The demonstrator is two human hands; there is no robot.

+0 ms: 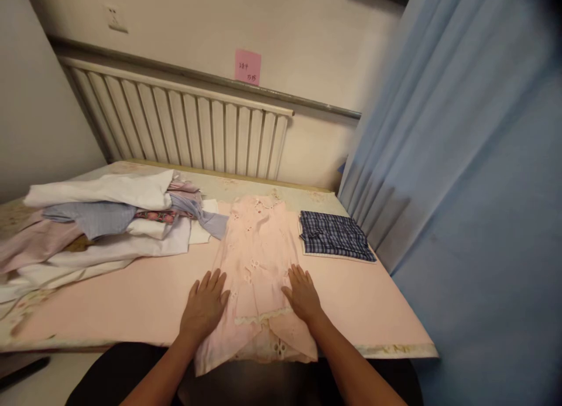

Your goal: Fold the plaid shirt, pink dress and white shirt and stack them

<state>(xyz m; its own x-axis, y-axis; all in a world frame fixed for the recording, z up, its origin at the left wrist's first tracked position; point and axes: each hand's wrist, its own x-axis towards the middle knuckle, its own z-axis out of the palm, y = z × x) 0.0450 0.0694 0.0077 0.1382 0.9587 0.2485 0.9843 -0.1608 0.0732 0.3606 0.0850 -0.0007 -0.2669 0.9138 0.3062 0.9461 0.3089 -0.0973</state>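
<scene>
A pale pink garment (pixel 259 271) with eyelet embroidery and a scalloped trim lies spread lengthwise in front of me, its lower edge hanging slightly past the near table edge. My left hand (pixel 205 303) rests flat on its left side, fingers stretched out. On its right side lies my right hand (pixel 302 292), also flat with the fingers extended. Neither hand grips anything. The garment's top end, toward the wall, has a small gathered or buttoned part.
A loose heap of clothes (pixel 109 242) covers the table's left part. Folded dark plaid fabric (pixel 336 236) lies at the right. A pink cloth (pixel 132 300) covers the table. Behind are a radiator (pixel 188 122) and a pink note (pixel 247 66); a blue curtain (pixel 439 131) hangs right.
</scene>
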